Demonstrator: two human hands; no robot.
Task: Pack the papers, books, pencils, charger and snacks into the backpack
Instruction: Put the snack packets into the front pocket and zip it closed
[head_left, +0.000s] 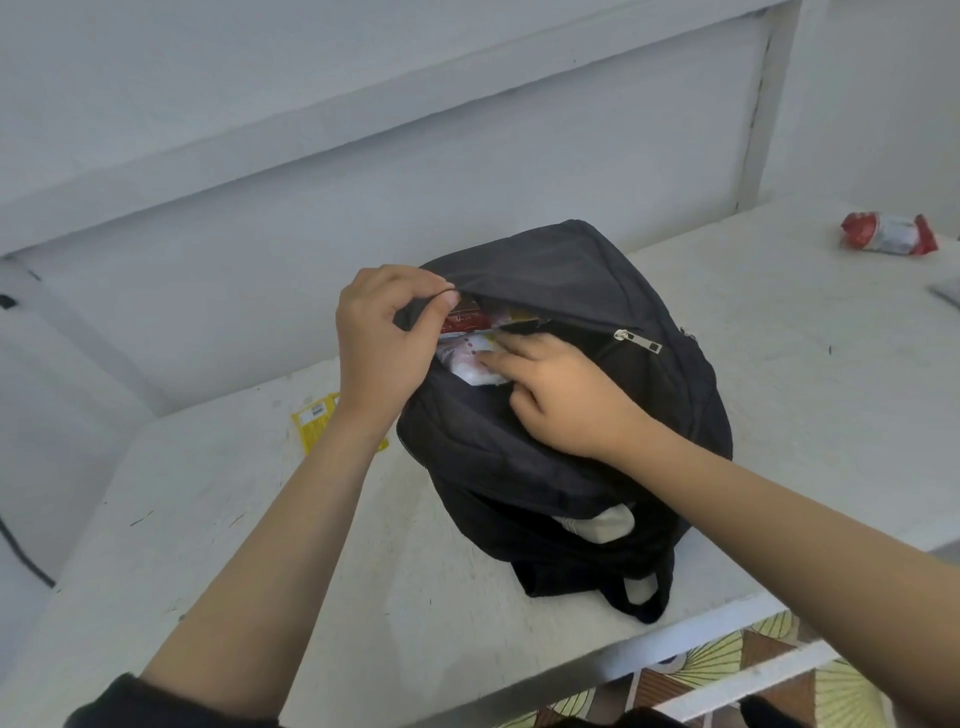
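Observation:
A black backpack (571, 415) stands on the white table (208, 519) with its front pocket unzipped. My left hand (384, 338) pinches the pocket's upper edge and holds it apart. My right hand (561, 389) pushes a white snack packet with red dots (470, 364) into the pocket with straight fingers. A red snack wrapper (460, 319) shows deeper inside the pocket. The zipper pull (639, 340) lies at the right end of the opening. Something white (602, 525) peeks out of a lower opening of the backpack.
A yellow packet (317, 421) lies on the table left of the backpack, partly behind my left forearm. A red and white snack bag (888, 234) rests at the far right. A grey flat thing (948, 291) sits at the right edge. A wall rises behind.

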